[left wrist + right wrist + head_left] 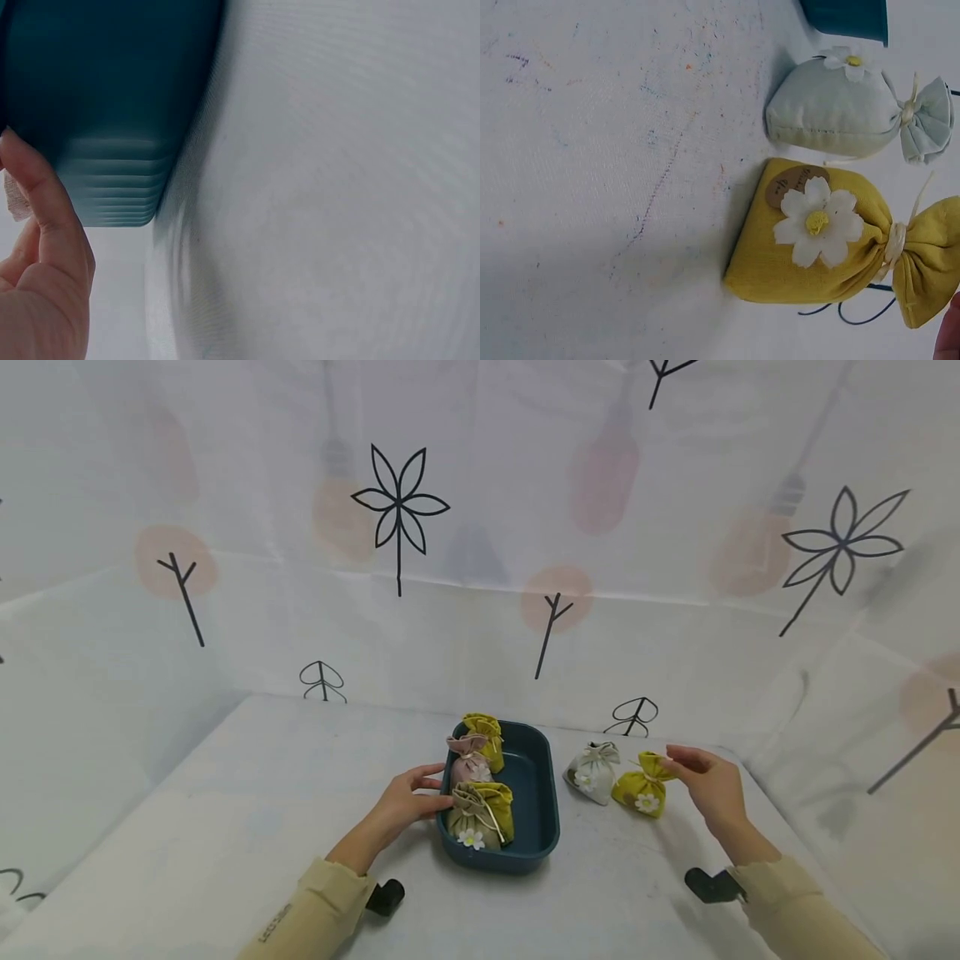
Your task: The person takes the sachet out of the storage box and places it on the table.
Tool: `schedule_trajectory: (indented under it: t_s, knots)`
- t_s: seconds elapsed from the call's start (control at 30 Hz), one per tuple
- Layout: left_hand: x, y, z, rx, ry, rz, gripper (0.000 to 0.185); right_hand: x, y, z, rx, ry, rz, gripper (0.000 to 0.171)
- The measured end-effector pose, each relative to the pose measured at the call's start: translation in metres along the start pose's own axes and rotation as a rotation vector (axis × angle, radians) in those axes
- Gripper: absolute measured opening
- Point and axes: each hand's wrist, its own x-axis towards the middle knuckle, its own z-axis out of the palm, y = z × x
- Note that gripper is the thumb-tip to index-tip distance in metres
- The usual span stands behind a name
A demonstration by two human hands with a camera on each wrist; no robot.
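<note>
My right hand (708, 781) pinches the gathered top of a yellow drawstring bag (817, 232) with a white flower, which stands on the table. Only a fingertip (949, 330) shows beside that top in the right wrist view. Next to it stands a pale grey-green drawstring bag (592, 772), also with a flower. Fingers of my left hand (405, 797) touch the left side of a dark teal tub (498, 860). Along the tub's left half sit a yellow bag (489, 743), a pink bag (468, 762), an olive-beige bag (472, 818) and another yellow one (501, 802).
The white table (247, 827) carries the tub near its middle. A white cloth (465, 643) printed with flowers and twigs hangs behind and at both sides. Black devices (386, 897) are strapped at the wrists.
</note>
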Motion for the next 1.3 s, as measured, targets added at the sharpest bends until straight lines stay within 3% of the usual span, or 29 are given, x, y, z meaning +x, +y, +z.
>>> schedule_trajectory:
  t_s: [0.27, 0.47, 0.6, 0.7, 0.83, 1.0, 1.3]
  knots:
    - [-0.001, 0.001, 0.001, 0.002, 0.007, -0.012, 0.063, -0.007, -0.001, 0.001, 0.009, 0.005, -0.019, 0.043]
    - [0.005, -0.007, 0.0, 0.006, 0.009, -0.015, 0.065, -0.011, 0.003, 0.005, 0.006, -0.005, -0.06, 0.043]
    - [0.005, -0.007, 0.0, 0.004, 0.012, -0.016, 0.065, 0.012, 0.041, 0.016, 0.06, -0.002, -0.083, 0.044]
    - [0.004, -0.006, -0.001, 0.002, 0.013, -0.016, 0.065, 0.036, 0.08, 0.027, 0.035, 0.013, -0.125, 0.045]
    - [0.003, -0.005, -0.001, 0.001, 0.016, -0.02, 0.064, 0.052, 0.107, 0.039, -0.006, 0.037, -0.156, 0.045]
    - [0.004, -0.005, 0.0, 0.005, 0.014, -0.017, 0.064, 0.054, 0.106, 0.048, 0.03, 0.053, -0.149, 0.043]
    - [0.004, -0.004, 0.001, 0.02, 0.014, -0.011, 0.065, 0.039, 0.08, 0.063, 0.127, 0.028, -0.155, 0.039]
